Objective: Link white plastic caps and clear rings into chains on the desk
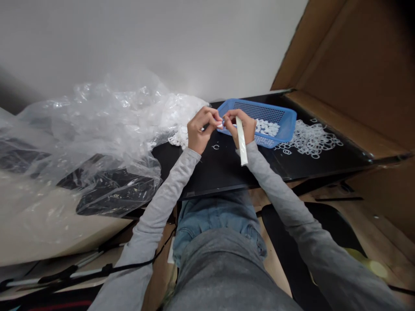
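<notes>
Above the black table, my left hand is closed in a pinch on a small white plastic piece. My right hand is closed too, its fingertips meeting the left ones; a tiny bluish spot shows between them, too small to name. A long pale flat strip runs down across the right hand toward the wrist. Behind that hand stands a blue mesh basket with many small white pieces in it. One white open ring lies on the table below my hands.
Many thin white rings lie loose right of the basket. A pile of white plastic pieces sits left, beside a large clear plastic bag. A cardboard box rises at the right. The black table's front edge is near my body.
</notes>
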### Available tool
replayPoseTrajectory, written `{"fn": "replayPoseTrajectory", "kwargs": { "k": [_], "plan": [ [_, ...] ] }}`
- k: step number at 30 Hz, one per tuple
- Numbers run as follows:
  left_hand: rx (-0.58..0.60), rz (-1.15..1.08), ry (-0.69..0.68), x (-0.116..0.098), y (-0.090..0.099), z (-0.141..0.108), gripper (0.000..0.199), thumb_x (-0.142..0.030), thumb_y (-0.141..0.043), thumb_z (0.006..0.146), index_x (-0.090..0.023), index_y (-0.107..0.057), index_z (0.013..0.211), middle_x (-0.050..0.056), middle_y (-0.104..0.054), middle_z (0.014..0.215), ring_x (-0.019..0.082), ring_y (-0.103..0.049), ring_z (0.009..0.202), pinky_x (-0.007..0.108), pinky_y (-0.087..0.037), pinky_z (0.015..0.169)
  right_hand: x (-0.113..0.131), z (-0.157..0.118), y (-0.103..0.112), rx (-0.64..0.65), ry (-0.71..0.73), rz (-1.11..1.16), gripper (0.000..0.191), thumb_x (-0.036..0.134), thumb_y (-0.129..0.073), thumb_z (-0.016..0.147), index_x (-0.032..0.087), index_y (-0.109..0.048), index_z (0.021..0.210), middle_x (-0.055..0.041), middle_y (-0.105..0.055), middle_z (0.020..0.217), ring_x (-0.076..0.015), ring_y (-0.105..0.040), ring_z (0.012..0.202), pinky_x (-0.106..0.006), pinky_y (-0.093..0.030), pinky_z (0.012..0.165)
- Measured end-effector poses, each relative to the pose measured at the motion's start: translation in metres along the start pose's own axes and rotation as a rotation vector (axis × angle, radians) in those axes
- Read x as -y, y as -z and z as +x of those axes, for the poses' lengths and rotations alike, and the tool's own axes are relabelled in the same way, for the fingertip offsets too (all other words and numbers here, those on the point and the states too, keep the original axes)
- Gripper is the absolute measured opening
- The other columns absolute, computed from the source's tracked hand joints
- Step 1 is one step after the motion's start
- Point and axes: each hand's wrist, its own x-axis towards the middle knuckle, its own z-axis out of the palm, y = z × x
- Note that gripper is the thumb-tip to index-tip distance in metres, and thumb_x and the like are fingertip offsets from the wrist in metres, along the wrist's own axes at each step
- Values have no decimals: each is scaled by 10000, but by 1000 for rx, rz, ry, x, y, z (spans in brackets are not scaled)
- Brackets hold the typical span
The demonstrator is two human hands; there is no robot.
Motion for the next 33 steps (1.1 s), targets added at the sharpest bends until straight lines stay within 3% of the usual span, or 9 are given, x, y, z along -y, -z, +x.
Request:
{"fn": "replayPoseTrajectory", "kwargs": {
  "k": [5, 8, 14, 18, 24, 33],
  "plan": [
    [-103, -40, 70, 13, 1, 2, 217, -396, -677, 836, -208, -620, 744, 30, -630, 896, 142, -636, 849, 286, -554, 710, 5, 2, -3, 152, -113, 310, 330, 514, -583, 888, 196, -649, 831, 3, -671, 667, -117, -624, 587, -262, -534, 613],
    [-129, -129, 107, 14, 3, 4, 261, -405, -724, 790, -192, -601, 702, 24, -627, 852, 133, -632, 826, 267, -543, 698, 9, 2, -2, 190, -138, 381, 363, 531, -534, 918, 193, -665, 901, -8, -694, 727, -110, -637, 618, -261, -545, 639],
    [-117, -288, 327, 5, 4, 5, 295, -385, -799, 690, -149, -622, 684, 22, -655, 814, 118, -639, 774, 233, -515, 689, 18, 2, 3, 39, 65, 244, 147, 353, -663, 876, 209, -658, 906, -1, -703, 846, -127, -665, 771, -282, -540, 745],
    [-90, -368, 494, 2, 4, 4, 325, -396, -821, 632, -131, -646, 702, 13, -663, 744, 107, -627, 655, 243, -513, 677, 19, 1, 2, 49, 88, 232, 95, 316, -657, 881, 228, -638, 909, 9, -692, 849, -128, -660, 760, -291, -541, 738],
    [-81, -432, 558, 2, 4, 4, 326, -371, -837, 581, -125, -650, 683, 5, -662, 710, 110, -623, 627, 239, -501, 639, 14, 0, 0, 101, 98, 215, 186, 338, -669, 875, 239, -645, 1030, 12, -675, 819, -134, -650, 746, -303, -548, 728],
    [-14, -502, 614, -1, 4, 3, 406, -460, -836, 580, -116, -652, 694, 4, -645, 659, 94, -577, 603, 227, -455, 620, 16, -1, 0, 9, 301, 22, 69, 275, -643, 896, 211, -656, 873, -2, -680, 770, -135, -621, 656, -276, -507, 629]
  ]
}}
